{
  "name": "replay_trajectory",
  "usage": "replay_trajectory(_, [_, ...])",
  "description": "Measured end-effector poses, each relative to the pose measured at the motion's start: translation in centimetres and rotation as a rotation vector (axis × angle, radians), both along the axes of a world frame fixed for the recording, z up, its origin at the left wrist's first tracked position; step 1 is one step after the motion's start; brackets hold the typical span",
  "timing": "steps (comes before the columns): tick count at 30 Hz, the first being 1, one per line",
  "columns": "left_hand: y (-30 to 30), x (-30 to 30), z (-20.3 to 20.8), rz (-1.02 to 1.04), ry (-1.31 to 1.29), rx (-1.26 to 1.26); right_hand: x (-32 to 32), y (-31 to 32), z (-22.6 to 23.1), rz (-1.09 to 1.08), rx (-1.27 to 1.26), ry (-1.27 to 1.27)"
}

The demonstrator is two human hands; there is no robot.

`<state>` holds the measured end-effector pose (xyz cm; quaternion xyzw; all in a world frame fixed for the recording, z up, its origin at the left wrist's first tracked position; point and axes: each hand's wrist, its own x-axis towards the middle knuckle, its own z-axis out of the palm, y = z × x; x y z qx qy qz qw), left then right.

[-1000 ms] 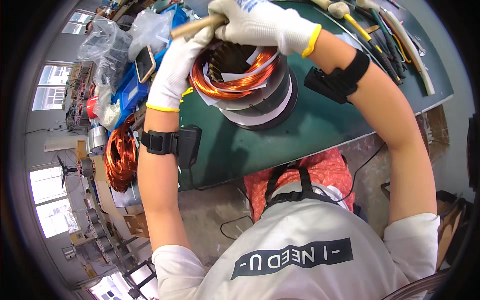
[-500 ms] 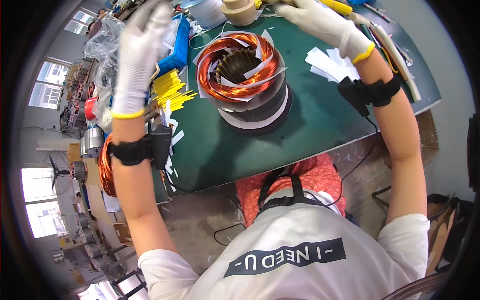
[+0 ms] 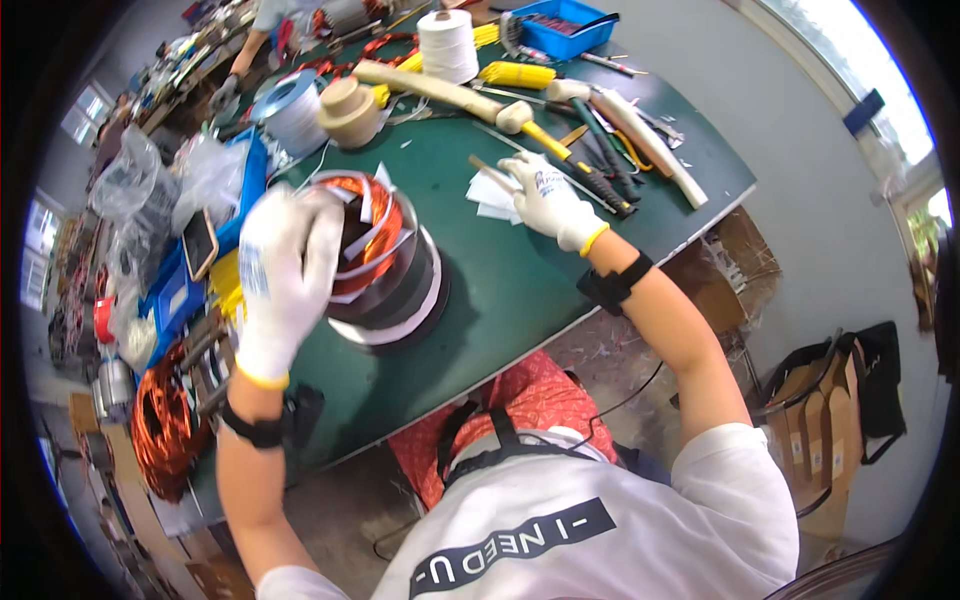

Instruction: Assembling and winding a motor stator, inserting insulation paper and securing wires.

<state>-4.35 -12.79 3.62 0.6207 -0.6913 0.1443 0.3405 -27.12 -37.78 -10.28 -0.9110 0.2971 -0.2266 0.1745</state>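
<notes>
A motor stator (image 3: 392,285) stands on the green table, its orange copper windings (image 3: 385,225) at the top with white insulating slips sticking out. My left hand (image 3: 280,275), in a white knitted glove, is raised in front of the stator's left side. Its fingers are curled together; whatever they may hold is hidden, and I cannot tell whether they touch the coil. My right hand (image 3: 552,205), gloved likewise, is closed on a thin flat tan stick (image 3: 487,170). Beneath the stick, white paper slips (image 3: 490,197) lie on the table.
Right of the slips lie a mallet (image 3: 515,117), a black-handled tool (image 3: 605,190) and a pale tube (image 3: 650,150). Behind stand a tan tape roll (image 3: 348,112), a white twine spool (image 3: 447,48) and a blue tray (image 3: 565,30). A copper coil (image 3: 165,430) sits at left.
The view has swung to the right. My left hand has come back from the far left to the stator. My right hand is now at the paper slips, with the flat stick in it.
</notes>
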Motion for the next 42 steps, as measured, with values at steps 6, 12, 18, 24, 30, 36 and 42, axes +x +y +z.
replay_trajectory(6, [1.0, -3.9, -3.7, 0.169, -0.187, -0.117, -6.2, -5.5, 0.6, -0.319, -0.137, 0.078])
replay_trajectory(12, [0.0, -2.6, -5.1, 0.134, -0.143, -0.303, -12.8, -10.5, -1.2, -0.500, 0.186, 0.137])
replay_trajectory(18, [0.5, -2.2, -5.6, 0.151, -0.114, -0.349, -12.7, -15.8, -0.5, -0.620, 0.103, 0.463])
replay_trajectory(24, [1.3, 0.5, -5.2, -0.017, -0.103, -0.366, -9.3, -18.3, -0.1, -0.602, -0.013, 0.795])
replay_trajectory(30, [3.4, 0.3, -6.0, 0.190, 0.165, -0.562, -13.5, -18.1, 0.0, -0.644, -0.005, 0.691])
replay_trajectory(36, [2.2, -0.1, -6.7, 0.103, 1.050, -0.258, -18.4, -11.5, 3.9, -0.596, 0.094, 0.563])
replay_trajectory(42, [2.0, 2.5, -6.0, -0.015, 1.085, -0.028, -12.1, 7.0, 9.1, -0.057, 0.112, -0.040])
